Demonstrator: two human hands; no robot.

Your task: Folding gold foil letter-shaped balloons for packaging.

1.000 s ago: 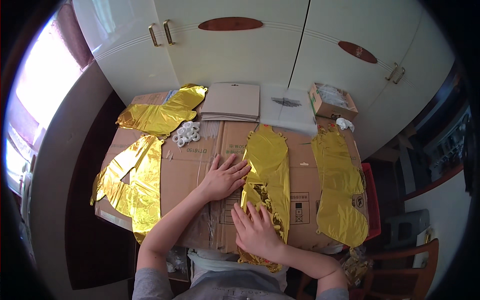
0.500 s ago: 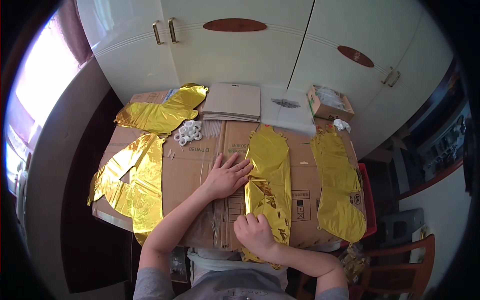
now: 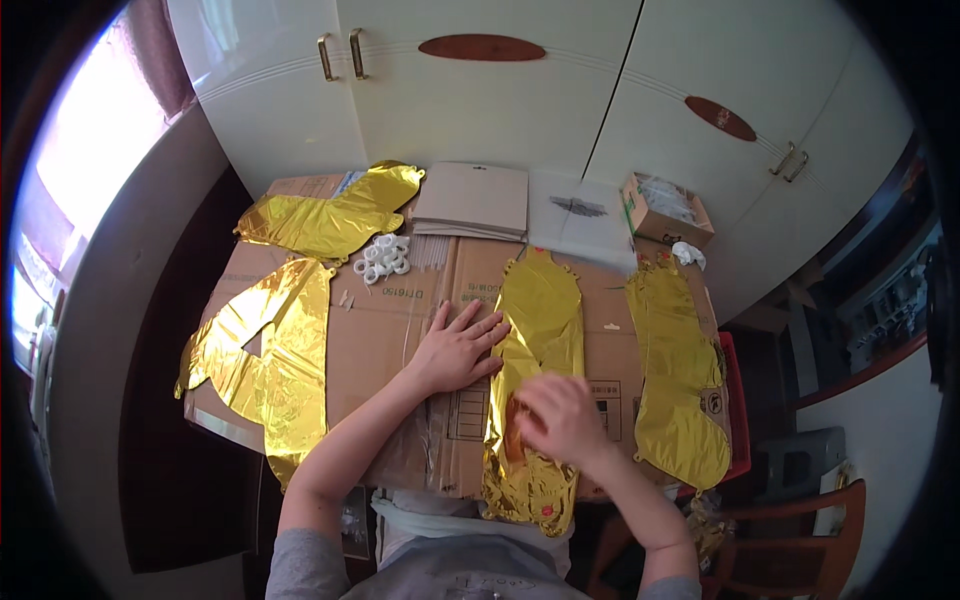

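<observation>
While the left hand lies flat with fingers spread on a flattened cardboard sheet covering the table, its fingertips touch the edge of a gold foil balloon stretched lengthwise down the middle of the sheet. The right hand rests on top of the lower half of that balloon; it is blurred, so whether its fingers pinch the foil or merely press on it cannot be told. The balloon's near end hangs over the sheet's front edge, just in front of the person's grey shirt.

To the right, well apart from both hands, a second gold foil balloon lies along the sheet's right side. On the left, a wide gold foil piece drapes over the left edge, and another gold foil shape lies at the far left corner. Beside it sits a cluster of small white rings. Farther back are a flat beige packet, a clear plastic sleeve and a small open cardboard box, all before white cabinet doors.
</observation>
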